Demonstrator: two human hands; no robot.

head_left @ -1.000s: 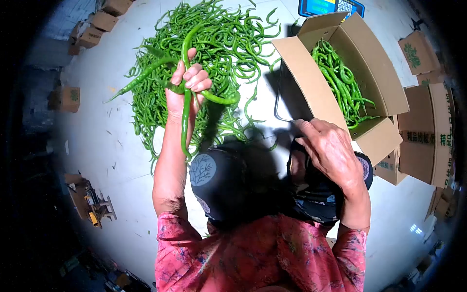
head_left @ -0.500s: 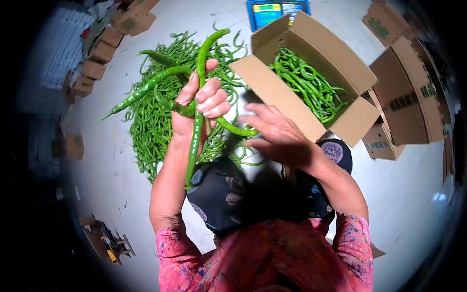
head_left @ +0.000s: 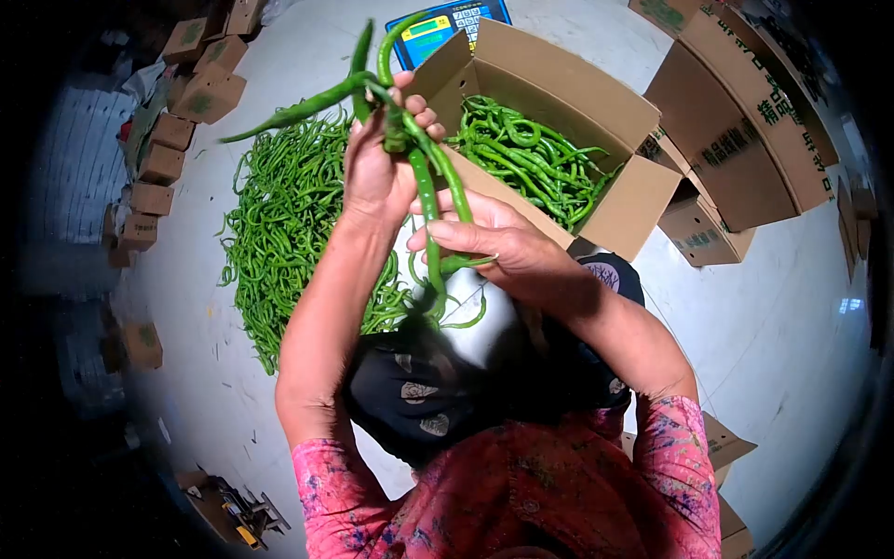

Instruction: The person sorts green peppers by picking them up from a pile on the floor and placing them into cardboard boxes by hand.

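Observation:
My left hand [head_left: 375, 182] is raised in front of me, closed around several long green chili peppers [head_left: 312, 112] that stick out above, to the left and below the fist. Just under it, my right hand [head_left: 507, 244] has its thumb and fingers closed about the lower ends of the hanging peppers; one slim tip pokes out past the thumb. Behind the left forearm spreads a large pile of green chili peppers [head_left: 279, 228] on the floor. Beyond my right hand stands an open cardboard box [head_left: 568, 74] partly filled with peppers [head_left: 535, 154].
A blue digital scale [head_left: 424, 42] sits behind the open box. Printed cartons [head_left: 736, 140] stand to the right, and smaller boxes [head_left: 172, 132] line the left side. A tool with yellow parts [head_left: 244, 522] lies at the lower left.
My right hand, blurred and apart from the fist before, has closed on the lower ends of the peppers. The view has shifted, so the box and scale appear farther left.

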